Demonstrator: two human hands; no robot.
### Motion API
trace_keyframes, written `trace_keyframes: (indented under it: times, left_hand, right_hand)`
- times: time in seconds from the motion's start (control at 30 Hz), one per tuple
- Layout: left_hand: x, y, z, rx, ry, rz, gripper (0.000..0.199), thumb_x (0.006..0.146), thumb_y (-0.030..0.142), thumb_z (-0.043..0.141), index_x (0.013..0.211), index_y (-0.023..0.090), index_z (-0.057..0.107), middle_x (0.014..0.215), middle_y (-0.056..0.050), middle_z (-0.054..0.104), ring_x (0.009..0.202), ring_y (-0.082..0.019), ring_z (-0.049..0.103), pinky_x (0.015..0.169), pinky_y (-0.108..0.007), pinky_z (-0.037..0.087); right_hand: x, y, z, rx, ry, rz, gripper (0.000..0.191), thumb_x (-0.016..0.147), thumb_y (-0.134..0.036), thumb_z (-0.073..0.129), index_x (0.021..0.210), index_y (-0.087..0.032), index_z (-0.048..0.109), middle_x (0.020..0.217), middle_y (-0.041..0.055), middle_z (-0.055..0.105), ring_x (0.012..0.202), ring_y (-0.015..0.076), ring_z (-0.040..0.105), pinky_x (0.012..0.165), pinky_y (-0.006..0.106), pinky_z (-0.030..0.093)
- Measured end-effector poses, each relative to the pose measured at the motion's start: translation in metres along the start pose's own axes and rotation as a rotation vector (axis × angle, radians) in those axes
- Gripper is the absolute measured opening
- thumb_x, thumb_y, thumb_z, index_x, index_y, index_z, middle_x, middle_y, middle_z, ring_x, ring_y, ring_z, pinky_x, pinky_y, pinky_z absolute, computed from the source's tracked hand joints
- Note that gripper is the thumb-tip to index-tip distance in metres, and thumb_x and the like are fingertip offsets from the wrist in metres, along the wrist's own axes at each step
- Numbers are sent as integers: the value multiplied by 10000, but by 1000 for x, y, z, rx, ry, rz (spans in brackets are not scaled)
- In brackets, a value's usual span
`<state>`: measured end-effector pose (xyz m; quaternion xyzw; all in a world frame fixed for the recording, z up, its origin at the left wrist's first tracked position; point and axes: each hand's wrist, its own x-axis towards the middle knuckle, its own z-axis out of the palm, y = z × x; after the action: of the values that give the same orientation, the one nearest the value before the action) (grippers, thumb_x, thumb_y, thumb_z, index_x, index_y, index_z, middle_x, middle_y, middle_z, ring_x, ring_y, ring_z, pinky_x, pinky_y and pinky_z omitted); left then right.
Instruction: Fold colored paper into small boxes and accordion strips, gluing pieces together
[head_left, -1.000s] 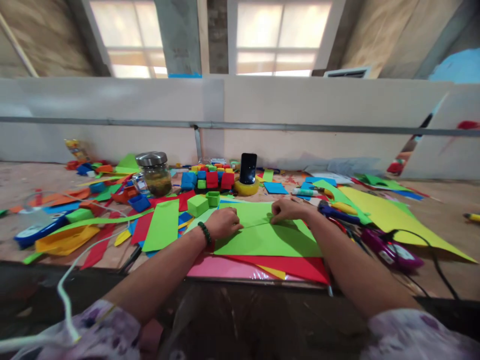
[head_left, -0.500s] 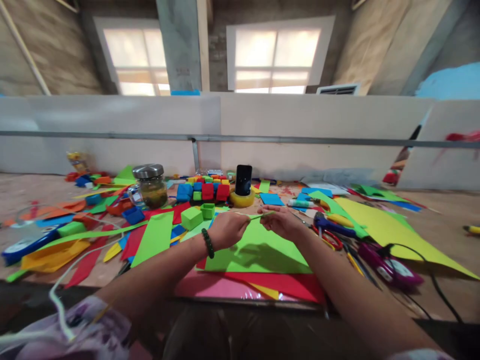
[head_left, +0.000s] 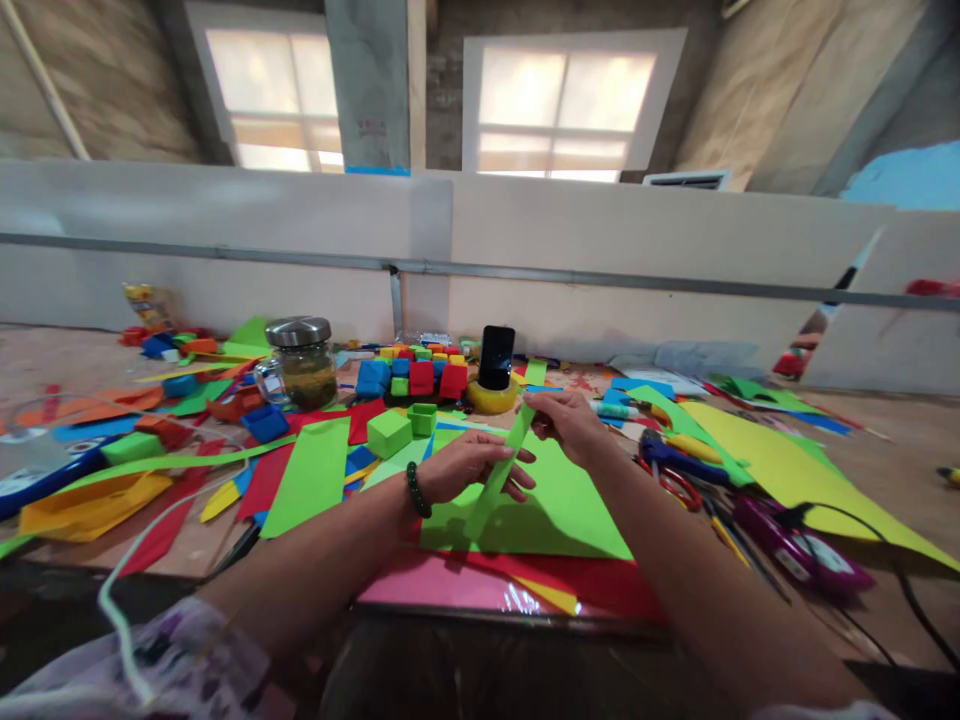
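Note:
A narrow bright green strip [head_left: 493, 492], apparently craft paper or foam, slants upright over the work surface. Its upper end is pinched between the thumb and fingers of my right hand [head_left: 568, 422]. My left hand [head_left: 466, 463] is beside the strip's middle, fingers spread behind it and thumb on the near side; its grasp looks loose. A dark bead bracelet [head_left: 417, 490] circles my left wrist. Below both hands lies a larger green sheet [head_left: 577, 510], over a red sheet [head_left: 600, 573] and a pink one. The strip's lower end blends with the green sheet.
Small green open boxes [head_left: 390, 433] and several coloured cubes [head_left: 411, 377] stand behind my hands. A phone [head_left: 497, 357] leans upright in a yellow tape roll [head_left: 493, 397]. Left is a lidded glass jar [head_left: 300, 370]; right are pliers [head_left: 686, 455], scissors and a purple corded device [head_left: 799, 545].
The strip has swung from nearly flat to a steep slant, showing its broad face. My left fingers have spread from a pinch. My right hand has turned and risen slightly, still pinching one end.

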<state>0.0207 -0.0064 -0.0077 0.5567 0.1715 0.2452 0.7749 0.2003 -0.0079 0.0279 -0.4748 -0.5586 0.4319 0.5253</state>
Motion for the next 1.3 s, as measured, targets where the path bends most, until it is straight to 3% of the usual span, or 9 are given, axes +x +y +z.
trace_keyframes:
  times: [0.1,0.27,0.37,0.47,0.57,0.67,0.8,0.93,1.3]
  left_hand:
    - [0,-1,4,-42,1,-13,459,682,423,754,974,78,676,802,-142,738,685,-220,706,728,-336,518]
    - [3,-7,8,27,155,59,495,683,527,733,877,73,695,730,-114,724,641,-189,686,696,-318,521]
    - [5,-8,8,38,190,76,479,605,502,797,790,73,693,698,-97,716,631,-179,679,698,-318,528]
    - [6,-10,5,-4,174,24,484,535,459,847,779,73,689,729,-106,726,665,-190,692,721,-326,536]
    - [7,-14,2,-11,139,-35,462,573,443,835,795,67,686,749,-123,732,701,-206,703,754,-345,534]
    - [8,-18,-1,0,120,-49,424,618,407,816,825,62,684,780,-138,734,734,-214,706,767,-359,531]
    - [10,-21,-1,-20,152,-42,411,603,385,822,821,66,681,782,-134,731,725,-215,705,747,-361,535]
    - [11,-20,-1,-21,183,16,424,593,386,829,829,66,681,781,-117,729,726,-195,704,809,-352,518]
    - [4,-5,-5,40,98,-8,384,656,311,780,973,112,695,938,-123,744,857,-203,701,875,-341,473]
  right_hand:
    - [-6,6,-4,-11,-24,-16,385,659,-517,719,565,-158,621,485,-15,538,417,73,445,408,225,338]
    - [-18,15,0,-156,-221,-59,361,683,-497,723,603,-155,638,516,-19,550,476,80,472,455,220,359]
    - [-16,19,2,-152,-161,-69,394,664,-516,730,554,-159,605,476,-25,525,439,68,434,424,214,309]
    - [-8,23,-5,-120,11,-92,429,632,-548,741,524,-161,591,456,-21,512,412,67,414,400,221,283]
    - [4,26,-23,-61,196,-125,454,612,-589,738,547,-173,565,459,-36,487,406,59,383,391,219,276]
    - [13,30,-37,-10,285,-119,500,590,-649,719,575,-189,524,463,-51,459,403,55,367,385,212,288]
    - [10,33,-30,21,155,-23,568,593,-745,645,585,-190,524,480,-23,513,403,74,440,385,217,350]
    - [0,35,-15,-24,-28,49,490,496,-594,806,566,-148,616,501,26,604,403,87,482,395,230,385]
    - [4,21,-34,-4,136,-68,448,571,-574,778,541,-160,608,479,3,572,381,66,428,363,224,305]
